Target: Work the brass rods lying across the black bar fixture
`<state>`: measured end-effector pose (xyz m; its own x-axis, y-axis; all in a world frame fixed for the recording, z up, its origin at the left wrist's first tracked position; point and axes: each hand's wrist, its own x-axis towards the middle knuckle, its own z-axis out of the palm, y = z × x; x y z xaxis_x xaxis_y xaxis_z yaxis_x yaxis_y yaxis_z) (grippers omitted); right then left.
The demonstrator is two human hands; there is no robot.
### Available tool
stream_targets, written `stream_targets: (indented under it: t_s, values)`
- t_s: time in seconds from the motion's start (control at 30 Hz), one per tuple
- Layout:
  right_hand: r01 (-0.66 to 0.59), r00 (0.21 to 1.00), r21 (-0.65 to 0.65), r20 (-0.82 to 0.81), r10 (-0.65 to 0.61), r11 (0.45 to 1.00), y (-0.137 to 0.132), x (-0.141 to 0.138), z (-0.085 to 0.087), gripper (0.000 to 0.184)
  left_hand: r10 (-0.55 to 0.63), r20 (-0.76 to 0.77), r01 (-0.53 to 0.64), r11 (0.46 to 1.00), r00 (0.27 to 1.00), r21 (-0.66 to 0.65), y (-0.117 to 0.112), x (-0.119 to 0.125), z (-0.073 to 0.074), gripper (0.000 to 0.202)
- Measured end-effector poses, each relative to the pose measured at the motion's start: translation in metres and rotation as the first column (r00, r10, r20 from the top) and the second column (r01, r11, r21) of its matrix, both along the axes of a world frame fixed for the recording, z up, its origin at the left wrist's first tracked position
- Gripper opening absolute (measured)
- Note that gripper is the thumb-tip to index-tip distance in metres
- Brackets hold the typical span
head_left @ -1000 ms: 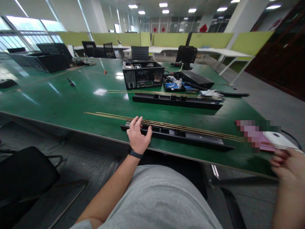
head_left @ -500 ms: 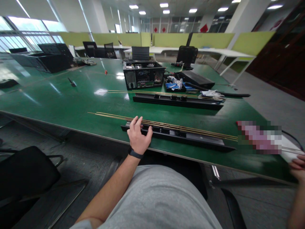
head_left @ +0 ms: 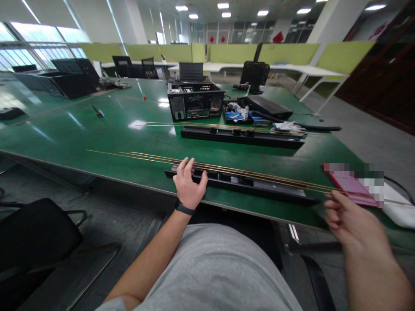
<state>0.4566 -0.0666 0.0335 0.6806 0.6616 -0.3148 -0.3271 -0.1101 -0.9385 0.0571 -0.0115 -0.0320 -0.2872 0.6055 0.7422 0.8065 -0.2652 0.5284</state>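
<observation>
Several thin gold-coloured rods (head_left: 246, 171) lie lengthwise along a black channel-shaped rail (head_left: 266, 188) near the table's front edge. Over the rail's left part rests my left hand (head_left: 190, 185), its fingers spread and touching the rods or rail; I cannot tell exactly which. My right hand (head_left: 355, 220), slightly blurred, pinches a gold rod just beyond the rail's right end. To the left, the rods' thin tips stick out past the rail at uneven lengths. A pink packet (head_left: 352, 188) lies behind my right hand.
A second black rail (head_left: 240, 137) with more rods sits farther back. Behind it stand an open computer case (head_left: 196, 103) and a box of blue and white items (head_left: 238, 113). White gloves (head_left: 288, 128) lie to the right. An office chair (head_left: 39, 233) is at the left.
My right hand has come in from the far right edge toward the rail. One rod has slid left, its tip now reaching well beyond the others. My left hand stays put.
</observation>
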Motion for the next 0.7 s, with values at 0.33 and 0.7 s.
stream_targets:
  t_s: [0.33, 0.7]
  values:
    - [-0.179, 0.984, 0.09, 0.016, 0.179, 0.98, -0.004, -0.069, 0.009, 0.029, 0.007, 0.012, -0.006, 0.999, 1.0, -0.036, 0.0, 0.001, 0.0, 0.055]
    - [-0.388, 0.915, 0.047, -0.102, 0.391, 0.92, 0.014, -0.129, 0.009, 0.03, 0.017, -0.002, -0.017, 0.999, 1.0, -0.046, 0.001, 0.0, 0.001, 0.055]
